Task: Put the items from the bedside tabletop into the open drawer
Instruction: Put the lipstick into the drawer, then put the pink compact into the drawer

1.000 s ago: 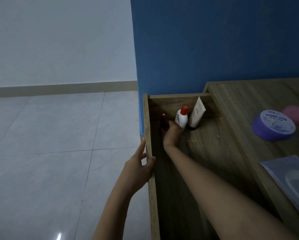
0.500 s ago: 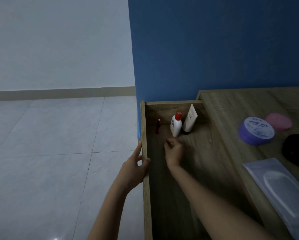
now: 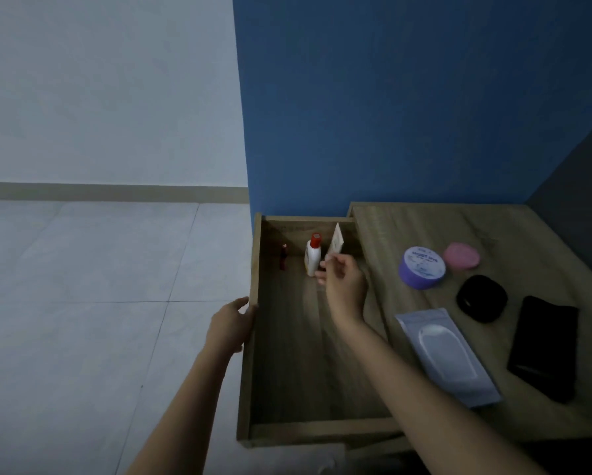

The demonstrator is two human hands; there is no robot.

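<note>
The open wooden drawer (image 3: 253,337) holds a small dark red tube (image 3: 283,257), a white bottle with a red cap (image 3: 312,255) and a white tube (image 3: 336,242), all standing at its far end. My left hand (image 3: 231,325) grips the drawer's left rim. My right hand (image 3: 344,284) hovers over the drawer, empty, fingers loosely curled. On the bedside tabletop (image 3: 425,228) lie a purple jar (image 3: 422,267), a pink round thing (image 3: 461,256), a black round case (image 3: 481,298), a black flat pouch (image 3: 545,347) and a pale blue wipes pack (image 3: 447,354).
A blue wall (image 3: 390,114) rises behind the drawer and tabletop. A darker wall (image 3: 582,200) closes the right side. Pale floor tiles (image 3: 99,303) spread to the left of the drawer.
My right hand let go of the dark red tube at the drawer's far end and has drawn back and up to the right. My left hand stays on the drawer rim.
</note>
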